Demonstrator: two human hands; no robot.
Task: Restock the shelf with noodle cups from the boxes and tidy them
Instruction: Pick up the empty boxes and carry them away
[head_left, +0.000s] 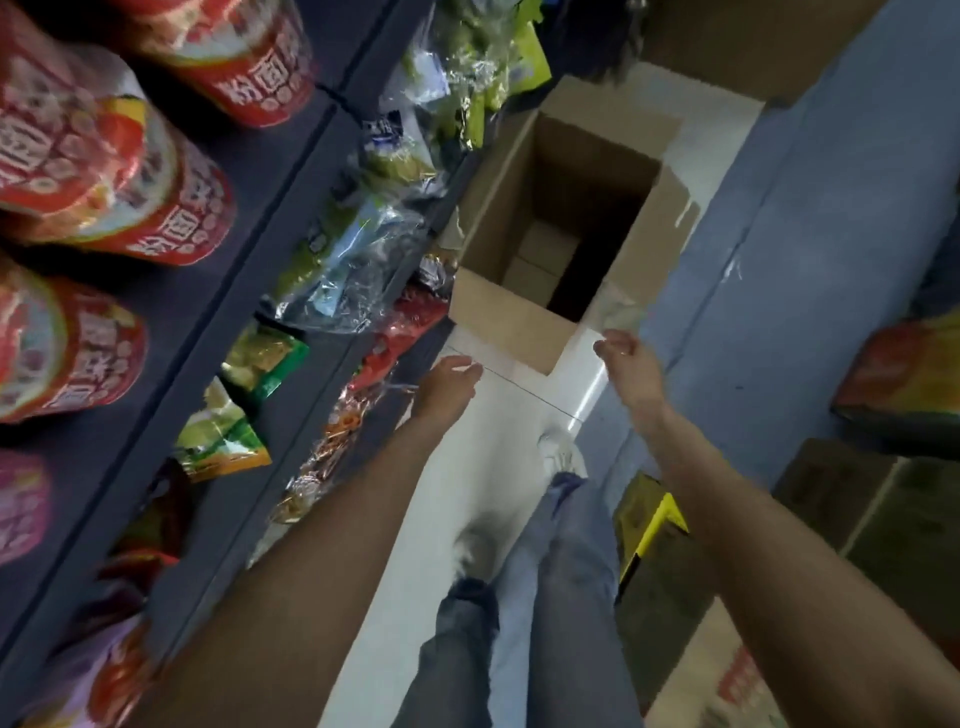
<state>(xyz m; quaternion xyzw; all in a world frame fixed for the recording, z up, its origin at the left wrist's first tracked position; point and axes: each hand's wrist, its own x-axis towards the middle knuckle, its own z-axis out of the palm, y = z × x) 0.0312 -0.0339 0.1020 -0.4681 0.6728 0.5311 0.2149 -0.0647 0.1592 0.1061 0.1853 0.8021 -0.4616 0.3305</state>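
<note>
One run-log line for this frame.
phase: reaching | left hand: empty | right hand: empty | open box: no cups visible | red noodle cups: shelved

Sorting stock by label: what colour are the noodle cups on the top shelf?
Mainly red with white lettering, seen in the head view: noodle cups.

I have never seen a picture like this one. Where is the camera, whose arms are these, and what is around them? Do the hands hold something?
The camera sits on a person's head and looks down, so you see that person's own arms, legs and shoes from above. There is only this one view. Both hands reach forward towards an open cardboard box on the floor; from here it looks nearly empty. The left hand and the right hand are open, with nothing in their grip. On the left stands a dark shelf with red noodle cups on it, and lower down green and red snack bags. More cardboard boxes stand on the right.
</note>
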